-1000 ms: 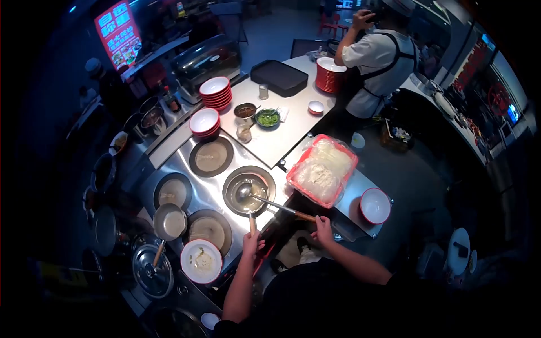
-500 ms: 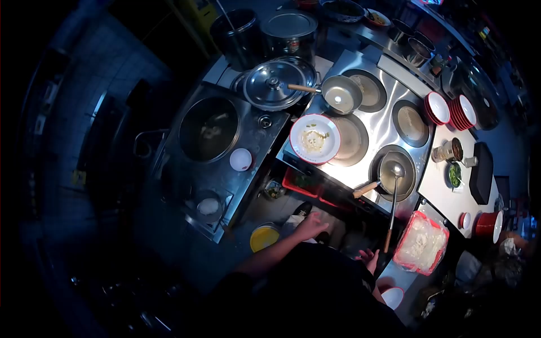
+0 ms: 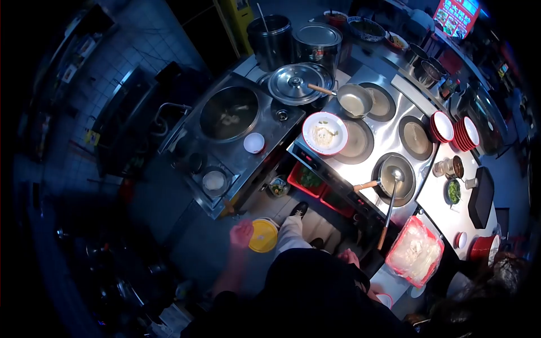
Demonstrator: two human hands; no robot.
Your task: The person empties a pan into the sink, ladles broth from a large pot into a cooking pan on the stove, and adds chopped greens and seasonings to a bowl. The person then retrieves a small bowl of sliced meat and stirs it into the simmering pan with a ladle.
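The grey metal saucepan with a wooden handle and the long steel ladle with a wooden grip leaning in it, both held a second ago, are now released. Well left of the saucepan, the blurred left hand has swung out, half-open and apparently empty; below the saucepan, the right hand has bent fingers, its contents impossible to tell.

Left hand blurred, bowl seemingly part hidden by right forearm

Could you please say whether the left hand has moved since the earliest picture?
Yes: the left hand moved leftward, away from the stovetop, now appearing beside the yellow lid.
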